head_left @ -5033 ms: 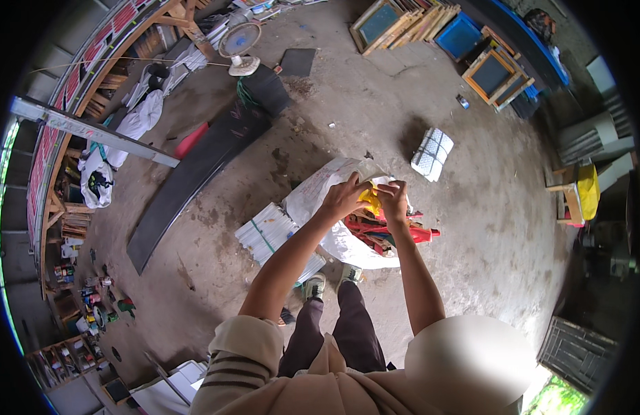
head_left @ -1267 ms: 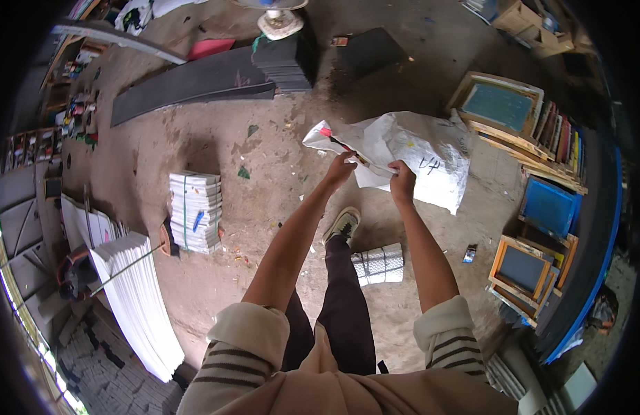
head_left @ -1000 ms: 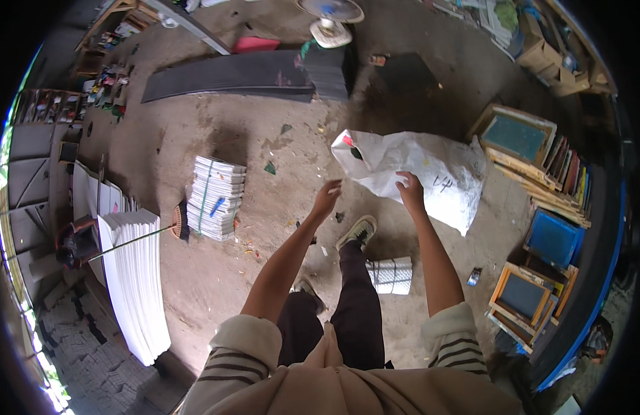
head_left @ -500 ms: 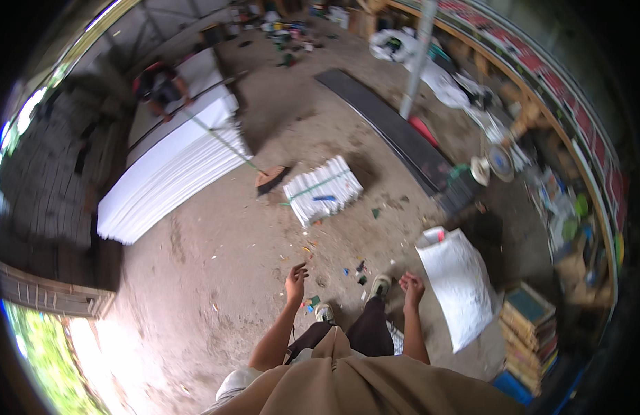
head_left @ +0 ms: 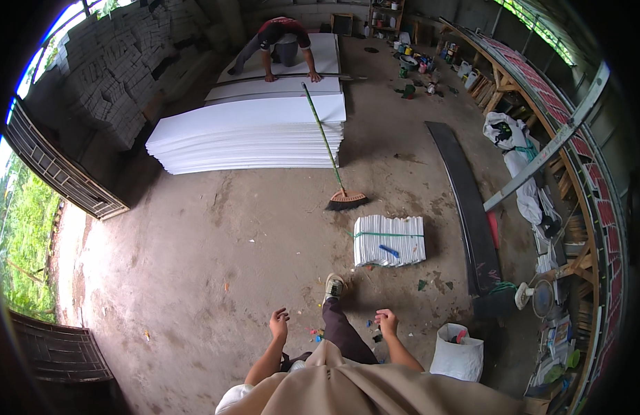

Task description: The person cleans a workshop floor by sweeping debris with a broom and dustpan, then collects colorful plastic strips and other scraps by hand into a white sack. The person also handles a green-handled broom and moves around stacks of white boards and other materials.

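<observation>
Held out in front of my body over the floor, my left hand (head_left: 279, 323) is empty, its fingers loosely bent and apart. My right hand (head_left: 386, 322) hangs at about the same height on the other side, also empty, with loosely curled fingers. Ahead of my right hand a bundle of white strips (head_left: 389, 242), tied with green cord, lies on the floor. A blue tool (head_left: 389, 251) with an unclear shape rests on that bundle. Close to my right arm stands a white sack (head_left: 457, 356) with something red in its mouth. Neither hand touches anything.
A broom (head_left: 346, 199) leans against a stack of white sheets (head_left: 251, 142). Another person (head_left: 285, 45) bends over the sheets at the back. Long dark sheets (head_left: 462, 207) lie to the right, near a slanted metal post (head_left: 548, 149) and a fan (head_left: 541, 297). Small scraps litter the floor.
My view has turned left, so the sheets, bundle and sack appear farther right. One foot has stepped forward toward the bundle. Both hands remain empty.
</observation>
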{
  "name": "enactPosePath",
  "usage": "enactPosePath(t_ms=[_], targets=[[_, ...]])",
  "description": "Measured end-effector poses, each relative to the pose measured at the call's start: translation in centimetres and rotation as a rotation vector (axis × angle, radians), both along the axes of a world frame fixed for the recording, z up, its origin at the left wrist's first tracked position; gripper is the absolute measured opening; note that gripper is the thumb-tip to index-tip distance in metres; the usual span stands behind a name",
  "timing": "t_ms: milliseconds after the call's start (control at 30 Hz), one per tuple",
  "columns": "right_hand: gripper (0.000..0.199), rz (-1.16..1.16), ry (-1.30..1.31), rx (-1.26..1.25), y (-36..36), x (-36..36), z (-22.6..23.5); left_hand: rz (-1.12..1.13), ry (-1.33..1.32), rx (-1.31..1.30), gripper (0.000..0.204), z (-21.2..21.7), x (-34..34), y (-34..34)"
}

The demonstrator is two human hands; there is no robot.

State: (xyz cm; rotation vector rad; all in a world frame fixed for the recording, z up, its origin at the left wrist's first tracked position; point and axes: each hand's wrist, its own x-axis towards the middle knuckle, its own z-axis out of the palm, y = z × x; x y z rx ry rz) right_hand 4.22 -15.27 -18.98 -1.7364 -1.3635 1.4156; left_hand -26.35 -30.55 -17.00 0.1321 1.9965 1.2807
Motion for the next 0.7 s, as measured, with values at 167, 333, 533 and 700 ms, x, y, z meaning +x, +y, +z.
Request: enactPosePath(t_ms=[167,333,533,700], targets=[[0.020,-0.187,0.022,-0.099,9.5,-2.6,-2.9,-0.059,0.133,-0.197,0.030,-0.4,-7.3,6.7],[0.020,-0.221,-0.031,-0.138,20.2,-6.7,-1.9,-0.090,0.207,-0.097,0.026,2.6,-12.9,19.6],[0.017,-0.008,-0.016,0.122,35.1,-16.5,2.1,-0.143,0.181,0.174,0.024,5.7,-20.5,38.4],[0.019,0.058,0.084,0.216,48.9,-27.4,4.9,-0.298,0.134,0.259,0.028,5.8,-27.2,55.1]])
